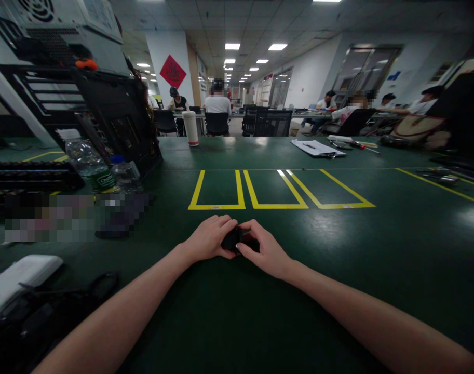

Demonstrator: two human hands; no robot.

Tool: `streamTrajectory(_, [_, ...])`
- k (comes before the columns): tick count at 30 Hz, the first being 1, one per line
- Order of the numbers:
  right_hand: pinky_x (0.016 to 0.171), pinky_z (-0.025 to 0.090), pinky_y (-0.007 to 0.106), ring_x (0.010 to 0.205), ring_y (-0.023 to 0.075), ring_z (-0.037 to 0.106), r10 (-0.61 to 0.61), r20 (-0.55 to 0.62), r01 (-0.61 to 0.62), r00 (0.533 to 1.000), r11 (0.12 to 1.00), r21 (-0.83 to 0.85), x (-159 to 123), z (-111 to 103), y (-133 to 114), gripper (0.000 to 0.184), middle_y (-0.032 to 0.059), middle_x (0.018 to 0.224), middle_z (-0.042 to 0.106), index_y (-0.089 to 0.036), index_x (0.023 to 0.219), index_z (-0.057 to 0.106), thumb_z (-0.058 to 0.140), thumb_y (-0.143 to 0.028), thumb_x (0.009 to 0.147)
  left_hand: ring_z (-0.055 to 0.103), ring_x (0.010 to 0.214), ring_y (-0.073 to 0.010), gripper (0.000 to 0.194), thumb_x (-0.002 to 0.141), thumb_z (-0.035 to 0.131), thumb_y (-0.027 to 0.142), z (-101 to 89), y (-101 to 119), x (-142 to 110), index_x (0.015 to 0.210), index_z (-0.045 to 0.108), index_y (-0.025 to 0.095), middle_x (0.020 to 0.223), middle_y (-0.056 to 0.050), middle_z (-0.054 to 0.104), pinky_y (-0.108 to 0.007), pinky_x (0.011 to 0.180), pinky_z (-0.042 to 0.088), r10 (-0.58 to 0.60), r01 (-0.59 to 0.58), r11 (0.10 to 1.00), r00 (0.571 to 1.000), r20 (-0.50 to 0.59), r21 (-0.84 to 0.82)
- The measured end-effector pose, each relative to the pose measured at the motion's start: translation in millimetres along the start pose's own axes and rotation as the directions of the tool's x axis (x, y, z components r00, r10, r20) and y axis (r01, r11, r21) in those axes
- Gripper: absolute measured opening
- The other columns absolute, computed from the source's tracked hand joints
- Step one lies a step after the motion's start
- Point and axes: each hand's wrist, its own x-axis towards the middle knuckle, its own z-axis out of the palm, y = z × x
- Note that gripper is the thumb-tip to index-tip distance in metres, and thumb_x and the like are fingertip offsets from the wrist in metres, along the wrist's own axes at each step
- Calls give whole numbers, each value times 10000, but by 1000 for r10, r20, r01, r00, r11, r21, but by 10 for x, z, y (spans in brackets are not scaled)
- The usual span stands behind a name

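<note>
Between my two hands is a small black object (231,240), just above or on the green tabletop (237,311); its kind I cannot make out. My left hand (208,236) wraps round its left side, thumb below and fingers over the top. On the other side my right hand (265,248) curls in, its thumb and fingertips at the object's right edge. Fingers cover much of the object. Just beyond the hands, yellow tape outlines (216,207) mark several areas on the tabletop.
On the left stand an open computer case (116,124), a plastic bottle (91,161) and a blue-capped bottle (124,176). Black cables (45,322) and a white device (30,270) lie nearer. A paper cup (190,128) and a clipboard (316,147) are farther back; people sit beyond.
</note>
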Motion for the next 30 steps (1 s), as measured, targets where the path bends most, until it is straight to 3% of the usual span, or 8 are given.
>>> streamTrajectory(5, [777, 448, 351, 896, 185, 490, -89, -60, 85, 994, 994, -66, -5, -18, -15, 258, 48, 1008, 481, -201, 978, 456, 559, -186, 742, 485, 777, -198, 522, 623, 677, 377, 4, 0, -3, 1021, 421, 157, 961, -60, 501, -296, 674, 395, 9, -9, 1000, 1000, -6, -1])
streamTrajectory(9, [778, 447, 362, 886, 184, 498, -77, -86, 73, 993, 996, -53, 11, -7, 2, 175, 42, 976, 497, -207, 942, 476, 525, -198, 775, 487, 777, -198, 522, 620, 679, 376, 8, -2, -3, 1018, 424, 154, 953, -59, 504, -299, 676, 396, 7, -7, 1000, 1000, 0, -2])
streamTrajectory(13, [762, 464, 354, 869, 174, 517, -5, -69, 5, 998, 1000, 3, 22, 6, 12, 291, 44, 986, 503, -208, 1047, 426, 529, -209, 775, 488, 783, -199, 512, 629, 668, 378, 3, -2, -4, 1023, 425, 158, 961, -60, 503, -303, 682, 395, 0, 0, 1000, 1000, 7, -5])
streamTrajectory(16, [716, 479, 344, 828, 167, 529, 37, -21, -37, 999, 999, 8, 20, 2, 0, 272, 42, 971, 511, -204, 1041, 434, 518, -238, 784, 488, 783, -195, 517, 636, 663, 371, -1, -2, -3, 1037, 419, 153, 970, -63, 501, -301, 685, 395, -3, 3, 1000, 1000, 8, -11])
streamTrajectory(24, [770, 442, 359, 886, 186, 494, -85, -67, 81, 994, 994, -70, 3, -8, -9, 266, 48, 996, 489, -203, 983, 459, 556, -195, 735, 491, 783, -204, 540, 602, 687, 358, 8, 0, 2, 1027, 420, 159, 957, -62, 505, -307, 683, 398, 5, -5, 1000, 1000, -9, 4])
streamTrajectory(27, [777, 439, 362, 880, 181, 497, -84, -81, 79, 993, 994, -70, 10, -2, 10, 185, 41, 974, 498, -210, 950, 473, 521, -202, 772, 491, 781, -202, 528, 613, 680, 359, 6, 3, 5, 1026, 420, 159, 947, -59, 508, -301, 681, 396, 7, -7, 1000, 1000, -8, -3])
streamTrajectory(30, [772, 448, 355, 878, 175, 505, -39, -71, 37, 997, 999, -30, 18, 3, 13, 234, 40, 977, 500, -210, 1005, 451, 514, -200, 780, 489, 778, -199, 518, 617, 676, 368, 2, 4, 7, 1019, 422, 160, 948, -59, 506, -300, 678, 393, 8, -8, 1000, 1000, -4, -1])
